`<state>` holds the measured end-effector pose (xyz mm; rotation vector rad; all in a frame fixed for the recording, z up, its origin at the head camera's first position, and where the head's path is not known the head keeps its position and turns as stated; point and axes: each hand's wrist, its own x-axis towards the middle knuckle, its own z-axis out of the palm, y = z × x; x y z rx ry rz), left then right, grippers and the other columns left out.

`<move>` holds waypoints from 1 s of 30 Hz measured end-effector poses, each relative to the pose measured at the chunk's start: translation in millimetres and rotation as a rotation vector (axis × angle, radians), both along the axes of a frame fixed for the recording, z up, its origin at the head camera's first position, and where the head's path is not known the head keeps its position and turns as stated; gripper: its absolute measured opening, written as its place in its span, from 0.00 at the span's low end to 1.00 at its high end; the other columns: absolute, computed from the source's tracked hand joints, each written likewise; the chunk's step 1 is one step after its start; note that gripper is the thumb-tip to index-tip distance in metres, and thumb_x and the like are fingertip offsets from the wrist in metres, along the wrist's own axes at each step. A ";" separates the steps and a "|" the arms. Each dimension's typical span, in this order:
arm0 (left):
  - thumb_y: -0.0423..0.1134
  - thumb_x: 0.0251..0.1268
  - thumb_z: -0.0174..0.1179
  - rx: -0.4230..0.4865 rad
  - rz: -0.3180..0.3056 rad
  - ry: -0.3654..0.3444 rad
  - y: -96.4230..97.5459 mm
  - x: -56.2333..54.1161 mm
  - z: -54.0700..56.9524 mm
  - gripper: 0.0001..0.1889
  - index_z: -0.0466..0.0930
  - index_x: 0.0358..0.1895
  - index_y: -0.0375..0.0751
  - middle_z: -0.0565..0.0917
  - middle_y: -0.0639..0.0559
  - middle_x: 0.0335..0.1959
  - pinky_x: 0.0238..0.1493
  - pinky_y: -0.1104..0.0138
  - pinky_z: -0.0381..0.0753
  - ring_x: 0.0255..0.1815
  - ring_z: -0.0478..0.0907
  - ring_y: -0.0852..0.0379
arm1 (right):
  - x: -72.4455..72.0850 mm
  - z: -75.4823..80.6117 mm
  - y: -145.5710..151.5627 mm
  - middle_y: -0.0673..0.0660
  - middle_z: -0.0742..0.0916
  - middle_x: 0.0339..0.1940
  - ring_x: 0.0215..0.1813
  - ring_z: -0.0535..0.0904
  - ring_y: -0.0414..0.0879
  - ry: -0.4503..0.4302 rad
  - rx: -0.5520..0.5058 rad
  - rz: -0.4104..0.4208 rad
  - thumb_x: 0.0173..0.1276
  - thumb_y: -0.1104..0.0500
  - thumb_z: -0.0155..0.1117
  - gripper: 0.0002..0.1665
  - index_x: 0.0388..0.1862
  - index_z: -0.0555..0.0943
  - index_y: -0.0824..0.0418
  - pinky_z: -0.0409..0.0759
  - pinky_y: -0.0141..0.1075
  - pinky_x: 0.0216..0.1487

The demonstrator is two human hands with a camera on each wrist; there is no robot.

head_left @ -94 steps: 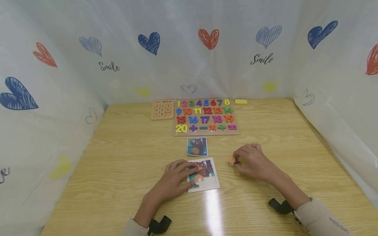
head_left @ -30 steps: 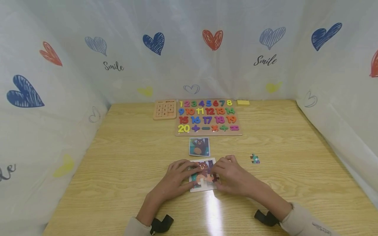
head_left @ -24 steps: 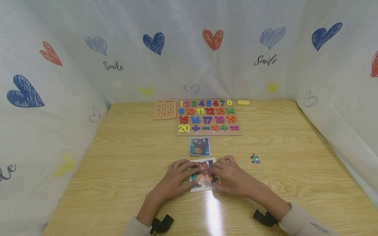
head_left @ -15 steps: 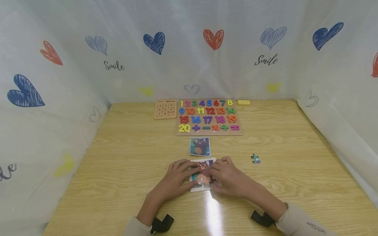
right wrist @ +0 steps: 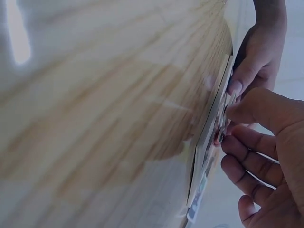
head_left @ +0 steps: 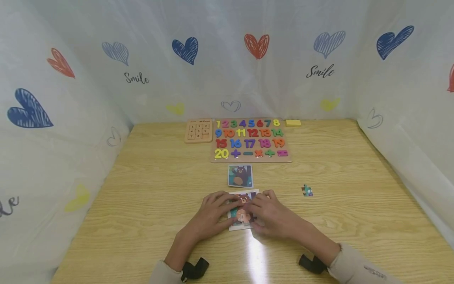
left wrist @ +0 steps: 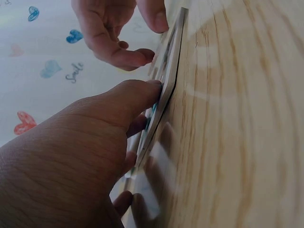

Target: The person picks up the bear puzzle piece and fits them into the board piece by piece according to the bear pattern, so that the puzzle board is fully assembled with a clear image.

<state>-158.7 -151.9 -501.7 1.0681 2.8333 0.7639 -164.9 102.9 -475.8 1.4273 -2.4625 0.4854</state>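
A bear jigsaw in a pale tray (head_left: 233, 228) lies in front of me, its picture partly covered by both hands. My left hand (head_left: 213, 215) rests on its left side, the fingers reaching over the picture and the thumb at the lower edge. My right hand (head_left: 273, 217) pinches a puzzle piece (right wrist: 222, 127) between thumb and fingers, over the tray's lower right part. In the right wrist view the piece is tilted and close to the tray's surface. Another puzzle piece (head_left: 307, 191), teal and brown, lies loose on the table to the right.
Just beyond the tray is a bear picture card (head_left: 240, 176). Farther back sit a colourful number board (head_left: 251, 158), a wooden sliding number puzzle (head_left: 198, 131) and a yellow block (head_left: 293, 123). A white curtain (head_left: 227, 79) with printed hearts surrounds the wooden table (head_left: 152, 169).
My right hand has brought the puzzle piece from the table at the right to the tray, then edged it leftward over the lower right. The left hand has stayed on the tray.
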 end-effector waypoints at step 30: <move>0.54 0.73 0.57 0.002 0.010 0.008 1.7 -0.5 -0.5 0.26 0.73 0.71 0.55 0.70 0.59 0.70 0.68 0.43 0.57 0.73 0.58 0.51 | 5.2 -2.9 -2.0 0.48 0.87 0.45 0.51 0.77 0.46 0.073 0.106 -0.026 0.61 0.56 0.75 0.08 0.40 0.90 0.52 0.68 0.44 0.48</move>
